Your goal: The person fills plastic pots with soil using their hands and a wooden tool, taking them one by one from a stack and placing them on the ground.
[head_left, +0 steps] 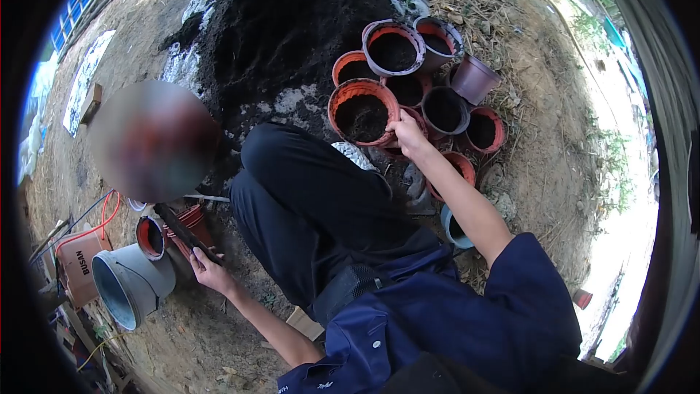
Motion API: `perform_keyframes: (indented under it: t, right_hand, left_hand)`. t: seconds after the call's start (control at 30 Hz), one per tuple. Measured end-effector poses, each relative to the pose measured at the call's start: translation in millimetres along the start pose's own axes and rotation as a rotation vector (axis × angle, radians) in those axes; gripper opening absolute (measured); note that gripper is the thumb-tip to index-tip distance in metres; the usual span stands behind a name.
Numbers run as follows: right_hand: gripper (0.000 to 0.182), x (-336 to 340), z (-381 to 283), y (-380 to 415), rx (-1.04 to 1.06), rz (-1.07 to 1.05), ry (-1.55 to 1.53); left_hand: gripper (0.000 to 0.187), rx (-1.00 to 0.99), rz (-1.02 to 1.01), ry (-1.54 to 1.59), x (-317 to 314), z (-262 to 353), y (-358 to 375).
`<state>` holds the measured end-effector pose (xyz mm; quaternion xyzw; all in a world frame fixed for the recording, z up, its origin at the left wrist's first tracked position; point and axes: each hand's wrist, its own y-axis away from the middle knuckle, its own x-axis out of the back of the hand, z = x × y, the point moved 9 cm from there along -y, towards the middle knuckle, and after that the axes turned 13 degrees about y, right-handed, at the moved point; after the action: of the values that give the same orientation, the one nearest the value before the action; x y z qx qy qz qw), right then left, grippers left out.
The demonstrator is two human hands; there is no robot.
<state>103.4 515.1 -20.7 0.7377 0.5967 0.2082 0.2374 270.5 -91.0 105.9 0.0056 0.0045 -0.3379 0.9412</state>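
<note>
- My right hand (407, 131) reaches out toward twelve o'clock and grips the rim of a large orange pot (362, 111), fingers curled over its near edge at about four o'clock on the rim. The pot is filled with dark soil and stands upright.
- My left hand (208, 270) is down at about eight o'clock, fingers closed round the end of a dark, narrow tool handle (179, 228) that slants up toward eleven o'clock. I cannot tell what sits at the handle's far end.
- Just beyond the handle a stack of empty red pots (191, 220) lies on its side, with another red pot (149, 238) beside it, mouth toward me.
- A grey bucket (131, 286) lies tipped over at nine o'clock from my left hand, touching a red crate (79, 263).
- Behind the large orange pot, from twelve to three o'clock, a cluster of filled pots (437, 98) stands close together, some brown, some orange.
- A big heap of dark soil (284, 29) rises at eleven o'clock, on a pale sheet.
- My knees, in dark trousers (306, 204), are bent between both hands.
</note>
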Motion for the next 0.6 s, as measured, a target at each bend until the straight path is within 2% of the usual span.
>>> perform_keyframes:
  t: [0.13, 0.2, 0.23, 0.27, 0.33, 0.37, 0.4, 0.43, 0.47, 0.5, 0.6]
  right_hand:
    - [0.04, -49, 26, -71, 0.028, -0.076, 0.073]
    - [0.034, -61, 31, -93, 0.065, 0.036, 0.19]
    - [0.042, -63, 38, -96, -0.005, 0.078, 0.187]
    - [0.042, -73, 39, -98, 0.002, 0.059, 0.196]
    - [0.04, -64, 72, -137, 0.124, 0.233, 0.406]
    - [0.03, -61, 84, -150, 0.228, 0.328, 0.528]
    - [0.034, -57, 97, -148, 0.059, 0.341, 0.525]
    - [0.04, -51, 91, -119, -0.106, 0.449, 0.65]
    - [0.045, -50, 97, -111, -0.15, 0.451, 0.617]
    - [0.044, -49, 88, -99, -0.115, 0.445, 0.708]
    - [0.043, -44, 115, -126, -0.113, 0.393, 0.6]
  left_hand:
    - [0.03, -0.003, 0.103, 0.009, 36, 8, 15]
    - [0.033, 0.037, 0.145, -0.037, 59, 5, 26]
    - [0.033, 0.031, 0.168, -0.035, 71, 5, 32]
    - [0.033, 0.02, 0.205, -0.033, 83, 5, 39]
    - [0.032, 0.005, 0.257, -0.023, 106, 0, 51]
    - [0.032, 0.016, 0.288, -0.026, 120, -7, 55]
    - [0.032, 0.028, 0.323, -0.029, 131, -12, 59]
    - [0.032, 0.026, 0.349, -0.022, 137, -13, 64]
    - [0.033, 0.021, 0.361, -0.038, 142, -13, 71]
    - [0.033, 0.017, 0.374, -0.057, 148, -11, 76]
    - [0.035, 0.012, 0.385, -0.041, 147, -6, 87]
